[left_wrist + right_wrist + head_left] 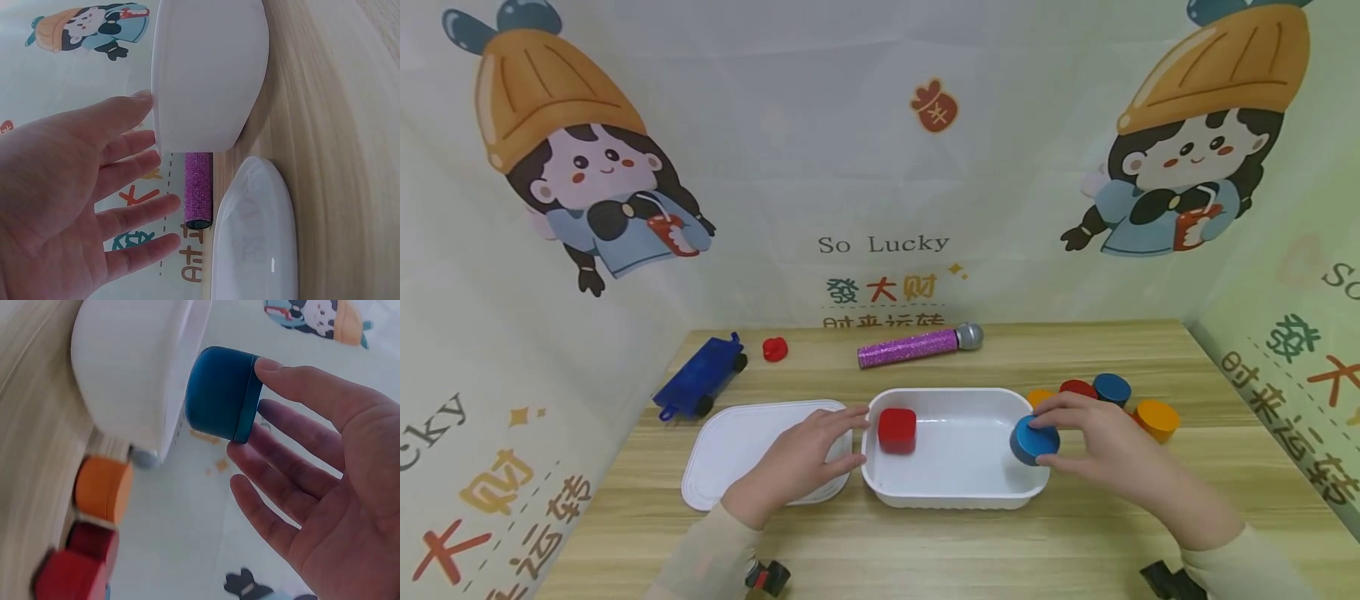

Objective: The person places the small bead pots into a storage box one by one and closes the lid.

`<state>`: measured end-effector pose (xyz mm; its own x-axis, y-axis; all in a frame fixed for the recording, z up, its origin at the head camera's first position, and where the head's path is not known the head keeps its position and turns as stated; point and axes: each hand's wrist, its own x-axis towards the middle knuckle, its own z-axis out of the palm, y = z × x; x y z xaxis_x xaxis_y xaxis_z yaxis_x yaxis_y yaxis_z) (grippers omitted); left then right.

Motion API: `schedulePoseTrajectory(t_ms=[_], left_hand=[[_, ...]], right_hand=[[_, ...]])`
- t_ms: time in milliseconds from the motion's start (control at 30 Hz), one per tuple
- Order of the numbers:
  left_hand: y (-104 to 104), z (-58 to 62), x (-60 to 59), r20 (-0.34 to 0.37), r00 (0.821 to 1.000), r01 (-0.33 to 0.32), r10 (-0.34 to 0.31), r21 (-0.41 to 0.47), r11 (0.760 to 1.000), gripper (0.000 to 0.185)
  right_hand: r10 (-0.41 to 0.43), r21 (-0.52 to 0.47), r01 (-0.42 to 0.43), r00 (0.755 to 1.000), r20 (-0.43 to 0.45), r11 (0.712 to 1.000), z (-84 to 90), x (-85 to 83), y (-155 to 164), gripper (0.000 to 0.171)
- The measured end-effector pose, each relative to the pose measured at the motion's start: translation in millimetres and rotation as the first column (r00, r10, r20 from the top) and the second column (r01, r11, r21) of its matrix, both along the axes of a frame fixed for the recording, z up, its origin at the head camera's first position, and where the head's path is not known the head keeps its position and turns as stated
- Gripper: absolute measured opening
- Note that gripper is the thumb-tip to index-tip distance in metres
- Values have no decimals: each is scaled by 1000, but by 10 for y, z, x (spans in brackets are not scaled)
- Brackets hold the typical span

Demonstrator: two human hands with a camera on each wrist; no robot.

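Blue round block (1034, 441) at the white tub's (955, 496) right rim, pinched by right hand (1093, 437) | left hand (805, 454) flat, fingers relaxed, steadying tub beside lid (730, 450) | red block (897, 430) inside | judgement: clear the rim, lower gently.

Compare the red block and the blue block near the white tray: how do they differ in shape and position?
The red block is squarish with rounded corners; the blue block is round, like a short cylinder. The red block rests on the floor of the white tray at its left end, untouched; the blue block is held by the right hand at the tray's right rim. Both are small, single-coloured pieces.
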<state>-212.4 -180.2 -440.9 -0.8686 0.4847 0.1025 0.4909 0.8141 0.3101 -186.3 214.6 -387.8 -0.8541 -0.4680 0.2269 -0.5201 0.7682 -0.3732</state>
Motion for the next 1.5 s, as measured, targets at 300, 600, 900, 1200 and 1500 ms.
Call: schedulePoseTrajectory(t_ms=[300, 600, 900, 1200, 1500], left_hand=[[9, 27, -19, -12, 1000, 7, -7, -1, 1000, 53], [41, 60, -47, -10, 1000, 8, -8, -21, 1000, 53], [9, 45, -4, 28, 999, -18, 18, -20, 1000, 54], [11, 24, -5, 12, 1000, -17, 17, -4, 1000, 54], [29, 29, 4, 1, 1000, -10, 10, 5, 1000, 52]], right_hand=[[131, -12, -131, 982, 136, 991, -157, -184, -525, 35], [299, 15, -304, 944, 137, 952, -295, -336, -942, 36], [360, 49, -373, 917, 175, 927, -393, -375, -1277, 37], [377, 102, -395, 913, 159, 913, -393, -386, -1442, 36], [418, 148, -439, 896, 151, 886, -418, -448, -1527, 36]])
